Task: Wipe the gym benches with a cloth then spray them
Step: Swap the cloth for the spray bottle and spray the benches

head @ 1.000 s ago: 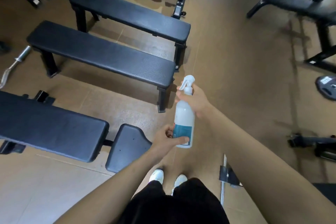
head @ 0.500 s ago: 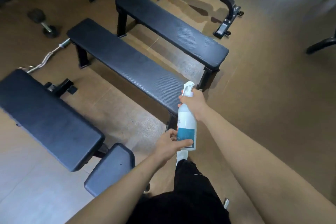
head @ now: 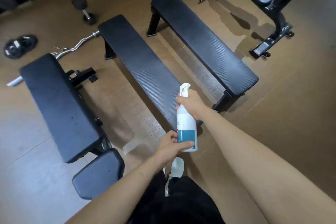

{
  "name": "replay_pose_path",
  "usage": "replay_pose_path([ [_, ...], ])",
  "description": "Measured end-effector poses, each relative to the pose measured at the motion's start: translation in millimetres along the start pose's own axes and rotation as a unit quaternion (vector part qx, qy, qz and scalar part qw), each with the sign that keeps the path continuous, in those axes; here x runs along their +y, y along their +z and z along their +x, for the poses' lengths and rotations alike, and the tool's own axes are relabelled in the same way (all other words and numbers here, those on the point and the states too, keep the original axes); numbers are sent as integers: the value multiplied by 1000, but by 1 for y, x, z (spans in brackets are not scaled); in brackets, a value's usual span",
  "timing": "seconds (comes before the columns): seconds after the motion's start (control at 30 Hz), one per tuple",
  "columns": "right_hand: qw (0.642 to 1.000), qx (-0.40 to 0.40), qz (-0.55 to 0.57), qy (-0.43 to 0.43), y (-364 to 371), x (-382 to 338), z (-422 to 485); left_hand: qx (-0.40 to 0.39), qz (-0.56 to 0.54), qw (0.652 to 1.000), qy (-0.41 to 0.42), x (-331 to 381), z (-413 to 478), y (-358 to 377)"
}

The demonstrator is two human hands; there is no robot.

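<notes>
Head view looks down on a brown gym floor [head: 272, 142]. At far left a weight plate [head: 20, 45] lies flat, with a dumbbell [head: 84, 10] further back and a curled bar [head: 78, 44] running behind the adjustable bench [head: 58, 103], whose separate seat pad [head: 99, 172] sits nearest the person. Just right of it stands the middle flat bench [head: 143, 67], then the far flat bench [head: 201, 42] parallel to it, a strip of floor between them. Over the near end of the middle flat bench, the left hand [head: 171, 145] has its grip closed around the base of the white spray bottle [head: 186, 123], thumb across the teal label. The right hand [head: 192, 104] has its grip wrapped on the bottle's neck, just under the trigger head, nozzle pointing away along the bench. Bottle is held upright, slightly tilted. One white shoe [head: 176, 167] shows below. At far right stands a black machine frame [head: 278, 18].
</notes>
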State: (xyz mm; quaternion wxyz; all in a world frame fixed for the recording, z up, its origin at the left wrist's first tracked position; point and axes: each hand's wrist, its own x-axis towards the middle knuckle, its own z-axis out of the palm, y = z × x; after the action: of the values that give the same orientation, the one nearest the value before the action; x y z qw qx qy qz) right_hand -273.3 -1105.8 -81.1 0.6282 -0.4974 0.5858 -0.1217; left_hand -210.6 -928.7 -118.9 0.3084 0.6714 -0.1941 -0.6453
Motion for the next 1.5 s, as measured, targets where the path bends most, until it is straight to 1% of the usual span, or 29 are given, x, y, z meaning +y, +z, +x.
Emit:
replay_pose_path([
  [0.13,999,-34,-19,-8,19,-29,28,10,-21,1000,-5,22,15,-20],
  [0.23,998,-52,-5,-21,34,-53,52,22,-44,999,-3,40,28,-37],
  [0.4,995,-58,-72,-47,63,-103,88,11,-67,998,9,74,56,-82],
  [0.47,993,-65,-87,-43,82,-121,109,5,-80,997,13,87,70,-106],
  [0.6,994,-81,-73,-22,125,-159,157,-3,-109,994,14,113,97,-163],
  [0.7,991,-63,-118,-16,160,-191,194,2,-98,995,14,135,117,-214],
  [0.9,985,-40,-166,-21,228,-247,262,14,-96,995,10,181,155,-305],
  [1.17,991,-27,-128,-17,274,-299,324,75,-117,990,-6,223,195,-365],
  [1.33,992,-54,-112,-14,285,-327,356,108,-123,986,-20,253,220,-388],
  [1.43,993,-80,-82,-16,286,-342,377,124,-71,989,-20,272,234,-400],
  [1.5,995,-78,-68,-10,285,-351,390,130,-44,990,-17,282,244,-410],
])
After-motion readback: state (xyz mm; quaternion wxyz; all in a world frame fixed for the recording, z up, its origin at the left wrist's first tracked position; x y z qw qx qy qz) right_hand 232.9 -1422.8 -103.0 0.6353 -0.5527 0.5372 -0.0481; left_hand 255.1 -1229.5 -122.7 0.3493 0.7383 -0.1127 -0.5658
